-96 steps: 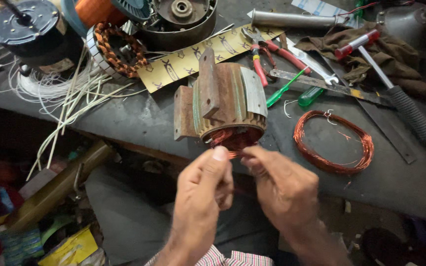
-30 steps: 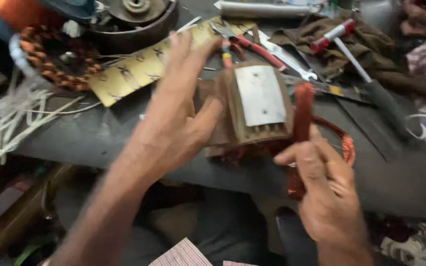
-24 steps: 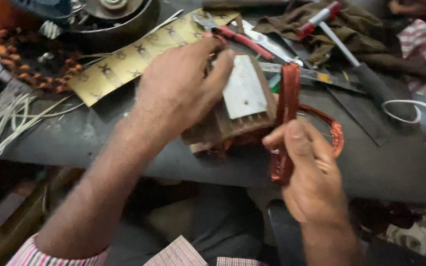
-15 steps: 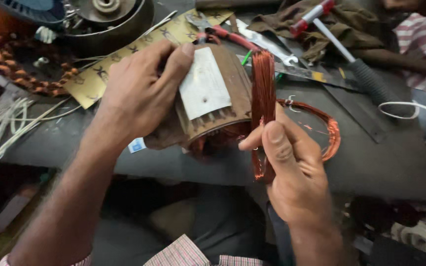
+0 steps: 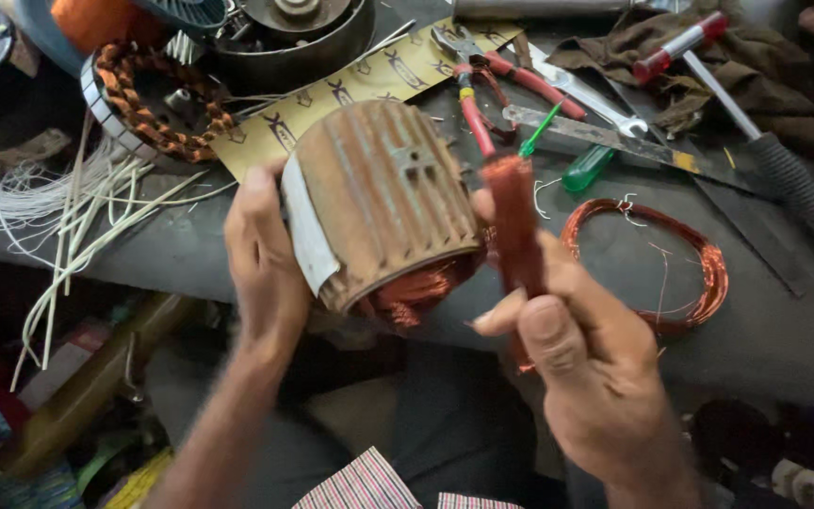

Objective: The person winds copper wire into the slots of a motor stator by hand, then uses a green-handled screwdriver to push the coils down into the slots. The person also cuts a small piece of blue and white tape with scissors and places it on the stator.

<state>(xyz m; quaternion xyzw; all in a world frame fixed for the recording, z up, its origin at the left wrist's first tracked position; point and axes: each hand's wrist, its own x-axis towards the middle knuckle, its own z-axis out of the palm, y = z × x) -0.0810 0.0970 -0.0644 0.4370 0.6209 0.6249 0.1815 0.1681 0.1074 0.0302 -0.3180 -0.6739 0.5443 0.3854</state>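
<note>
Closest to the person, the right hand (image 5: 595, 377) grips a tight bundle of copper wire (image 5: 512, 231), fingers wrapped around its lower part so the bundle stands upright just to the right of the motor core (image 5: 383, 203). The left hand (image 5: 266, 264) clasps the core on its left side, fingers curled around the ribbed rusty shell, holding it up off the bench (image 5: 784, 349) and tilted, with copper windings showing at its lower open end. A strip of pale paper lies between the palm and the shell.

As I read it, the step in hand is getting the wire bundle into the core; the next move calls for lining the bundle up with the core's open end and keeping the core steady while the strands are fed in without kinking.

Just right of the core, a loose copper coil (image 5: 647, 264) lies flat on the bench. Beyond the core lie a green screwdriver (image 5: 581, 165), red-handled pliers (image 5: 492, 85) and a yellow patterned sheet (image 5: 369, 80). Left of the core, white sleeves (image 5: 77, 217) trail over the edge. Farther behind the core sits another wound ring with orange-tied coils (image 5: 148, 104), and far right a hammer (image 5: 737, 113) on a brown rag (image 5: 671, 57).
</note>
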